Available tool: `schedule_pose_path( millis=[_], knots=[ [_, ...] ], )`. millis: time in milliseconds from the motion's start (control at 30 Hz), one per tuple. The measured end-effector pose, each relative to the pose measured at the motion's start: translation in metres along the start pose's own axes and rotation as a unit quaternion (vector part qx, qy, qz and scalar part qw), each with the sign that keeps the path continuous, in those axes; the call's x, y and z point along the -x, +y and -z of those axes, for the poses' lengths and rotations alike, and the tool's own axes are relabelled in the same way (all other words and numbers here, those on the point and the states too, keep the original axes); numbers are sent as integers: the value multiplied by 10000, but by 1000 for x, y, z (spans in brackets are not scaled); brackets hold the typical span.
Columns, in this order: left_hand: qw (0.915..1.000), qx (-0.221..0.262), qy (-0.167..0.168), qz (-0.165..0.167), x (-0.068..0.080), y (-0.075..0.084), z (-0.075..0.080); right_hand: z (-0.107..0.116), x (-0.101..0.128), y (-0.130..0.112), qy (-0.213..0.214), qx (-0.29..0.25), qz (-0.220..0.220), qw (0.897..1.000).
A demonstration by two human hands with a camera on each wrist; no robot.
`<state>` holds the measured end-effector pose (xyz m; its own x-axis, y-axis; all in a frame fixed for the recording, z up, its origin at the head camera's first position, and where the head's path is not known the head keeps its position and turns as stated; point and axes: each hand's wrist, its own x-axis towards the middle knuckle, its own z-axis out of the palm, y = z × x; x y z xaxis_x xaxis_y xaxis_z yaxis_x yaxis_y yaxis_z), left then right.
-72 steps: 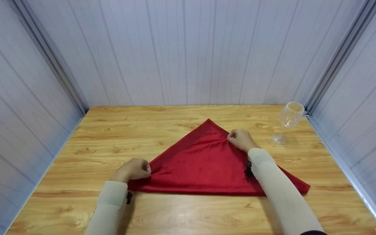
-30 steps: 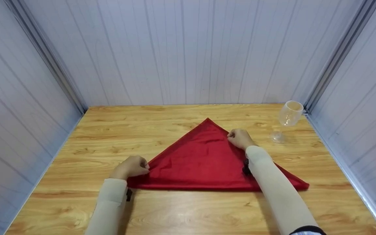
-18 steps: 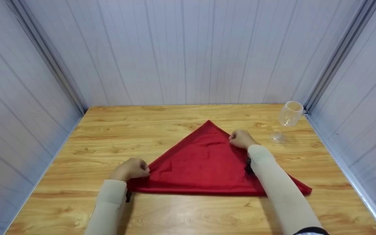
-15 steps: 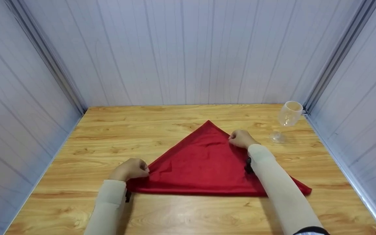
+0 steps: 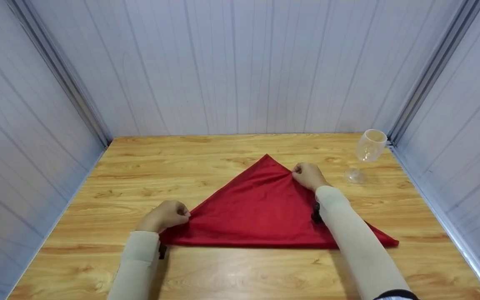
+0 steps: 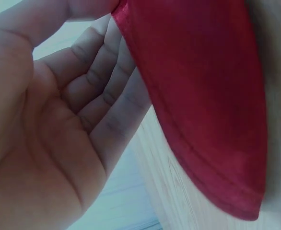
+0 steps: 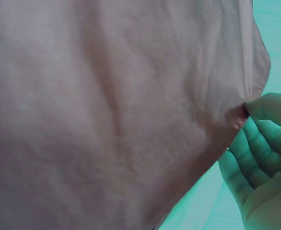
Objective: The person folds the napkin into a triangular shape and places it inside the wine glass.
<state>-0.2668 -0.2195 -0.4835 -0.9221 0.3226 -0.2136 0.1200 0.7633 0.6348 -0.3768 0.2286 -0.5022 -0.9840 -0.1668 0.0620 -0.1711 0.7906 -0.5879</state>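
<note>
A red cloth napkin [image 5: 252, 208], folded into a triangle, lies on the wooden table with its peak pointing to the back wall. My left hand [image 5: 166, 216] pinches its left slanting edge near the left corner. In the left wrist view, thumb and fingers meet on the hem of the napkin [image 6: 198, 96], and its rounded corner hangs past the hand [image 6: 59, 120]. On the right slanting edge, below the peak, my right hand [image 5: 310, 176] pinches the hem. The right wrist view shows the napkin [image 7: 107, 120] creased toward that pinch. My right forearm covers part of the napkin's right side.
A clear stemmed glass [image 5: 371, 146] stands upright at the back right of the wooden table [image 5: 140, 166], beyond my right hand. Pale panelled walls [image 5: 240, 66] close off the back and both sides.
Both hands keep nearly the same places on the napkin. My right hand has risen slightly, drawing the hem up into creases; the small wrinkles in the middle and at the left have smoothed.
</note>
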Motion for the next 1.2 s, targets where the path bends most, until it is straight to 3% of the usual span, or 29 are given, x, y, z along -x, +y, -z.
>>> schedule_pose_path(
  millis=[133,333,467,633,833,1200],
  knots=[
    [9999,86,105,69,-2,1,2,0,0,-4,290,-85,47,9995],
    [9980,-344,508,-179,-10,1,5,0,-5,-8,657,-77,-52,9978],
    [9960,-546,610,-371,-17,-3,2,1,-6,-8,149,-82,-317,9994],
    [9968,-621,413,-302,-17,-6,0,-2,-5,-1,-604,50,-404,9973],
    [9970,-654,351,-219,-15,-4,-1,0,-3,8,-490,185,-536,9972],
    [9964,-645,535,-139,-15,-5,-3,-1,0,9,-551,375,-933,9934]
  ],
)
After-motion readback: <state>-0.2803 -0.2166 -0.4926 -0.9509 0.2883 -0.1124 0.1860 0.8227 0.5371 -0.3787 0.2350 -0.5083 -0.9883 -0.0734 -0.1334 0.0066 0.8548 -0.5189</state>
